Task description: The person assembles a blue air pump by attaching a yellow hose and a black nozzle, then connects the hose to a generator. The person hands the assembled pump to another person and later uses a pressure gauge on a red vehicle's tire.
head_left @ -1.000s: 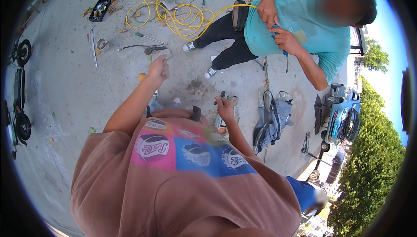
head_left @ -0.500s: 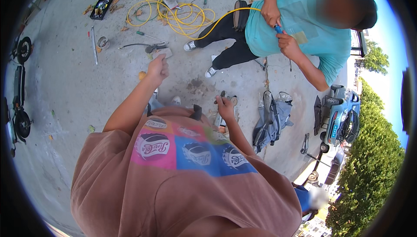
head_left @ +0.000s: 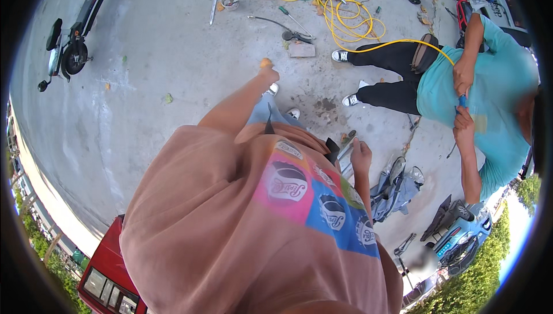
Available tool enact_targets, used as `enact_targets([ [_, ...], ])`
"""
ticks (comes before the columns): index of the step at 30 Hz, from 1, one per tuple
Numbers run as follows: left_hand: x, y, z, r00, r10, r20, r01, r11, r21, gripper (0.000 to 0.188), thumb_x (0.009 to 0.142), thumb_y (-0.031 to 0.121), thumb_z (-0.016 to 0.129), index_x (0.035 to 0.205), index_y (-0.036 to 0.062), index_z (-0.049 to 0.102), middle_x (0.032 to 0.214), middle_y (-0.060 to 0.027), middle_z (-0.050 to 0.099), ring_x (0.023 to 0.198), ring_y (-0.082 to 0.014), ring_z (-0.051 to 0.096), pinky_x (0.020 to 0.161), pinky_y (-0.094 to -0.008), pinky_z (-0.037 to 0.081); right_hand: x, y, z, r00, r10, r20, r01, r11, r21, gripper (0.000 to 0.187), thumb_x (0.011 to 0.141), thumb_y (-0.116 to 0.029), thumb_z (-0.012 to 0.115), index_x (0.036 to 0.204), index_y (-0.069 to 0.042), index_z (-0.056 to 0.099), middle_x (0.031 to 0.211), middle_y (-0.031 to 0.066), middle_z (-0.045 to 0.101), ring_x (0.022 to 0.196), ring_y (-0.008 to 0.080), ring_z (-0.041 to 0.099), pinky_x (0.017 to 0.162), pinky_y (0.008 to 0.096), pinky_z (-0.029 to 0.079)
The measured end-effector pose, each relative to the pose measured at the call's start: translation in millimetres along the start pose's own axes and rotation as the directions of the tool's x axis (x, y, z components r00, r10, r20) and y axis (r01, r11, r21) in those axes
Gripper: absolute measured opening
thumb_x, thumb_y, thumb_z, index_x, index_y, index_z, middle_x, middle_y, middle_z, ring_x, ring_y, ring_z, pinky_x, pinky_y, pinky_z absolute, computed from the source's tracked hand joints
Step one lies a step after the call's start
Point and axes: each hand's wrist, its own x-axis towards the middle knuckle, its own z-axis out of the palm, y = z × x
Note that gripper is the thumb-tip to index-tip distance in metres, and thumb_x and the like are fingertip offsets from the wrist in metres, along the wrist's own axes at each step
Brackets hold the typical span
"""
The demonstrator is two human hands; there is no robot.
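Note:
My left hand (head_left: 268, 74) is out in front, fingers curled closed; what they hold, if anything, is hidden. Just beyond it lies an orange-brown thing (head_left: 265, 62), perhaps a dry leaf. On the ground ahead rest a flat grey block (head_left: 302, 50), a gauge with a black hose (head_left: 289, 35) and a green-handled screwdriver (head_left: 295, 21). Low at my right side, my right hand (head_left: 362, 155) has its fingers curled. A dark, narrow thing (head_left: 348, 137) shows beside its fingertips; I cannot tell whether they grip it.
At right a co-worker in a teal shirt (head_left: 478, 78) holds a blue fitting (head_left: 462, 101) on a yellow hose (head_left: 374, 26). Farther left stand a tin (head_left: 230, 1), a metal bar (head_left: 216, 0) and a scooter (head_left: 78, 40). A grey-blue bag (head_left: 397, 193) lies right; a red vehicle (head_left: 109, 273) is behind left.
My view has swung left, so the ground things and co-worker sit farther right. My left hand no longer overlaps the grey block and is now near the orange-brown thing. My right hand stays low.

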Motion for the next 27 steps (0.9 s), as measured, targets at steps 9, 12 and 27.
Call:
enact_targets([
  [9,-5,86,34,0.954,0.002,0.299,-0.01,1.0,0.026,0.086,0.077,-0.002,0.06,0.152,0.0121,0.021,0.057,-0.0024,0.044,0.042,-0.0096,0.033,0.039,-0.0285,0.028,12,-17,-3,0.997,-0.076,-0.007,0.076,0.997,-0.014,0.036,0.095,-0.031,0.057,0.083,0.001,0.066,0.074,0.0109,0.063,0.071,0.0169,0.057,0.068,0.0318,0.045],
  [12,0,87,43,0.954,0.03,0.3,-0.057,0.995,0.082,0.086,0.077,-0.002,0.06,0.152,0.01,0.019,0.057,-0.0014,0.043,0.043,-0.0093,0.032,0.04,-0.0287,0.027,2,-14,-2,0.995,-0.075,-0.064,0.076,0.997,0.022,0.033,0.094,-0.029,0.06,0.08,0.001,0.066,0.067,0.007,0.061,0.064,0.0107,0.053,0.063,0.0286,0.043],
  [27,22,97,88,0.912,0.076,0.404,-0.115,0.991,0.074,0.014,0.075,0.004,0.061,0.081,0.0022,0.049,0.055,-0.0034,0.038,0.039,-0.013,0.031,0.035,-0.0311,0.022,-39,95,13,0.966,0.2,-0.161,-0.19,0.979,0.076,0.044,0.09,-0.041,0.057,0.085,0.0,0.07,0.077,0.0221,0.066,0.076,0.0368,0.065,0.069,0.0416,0.048],
])
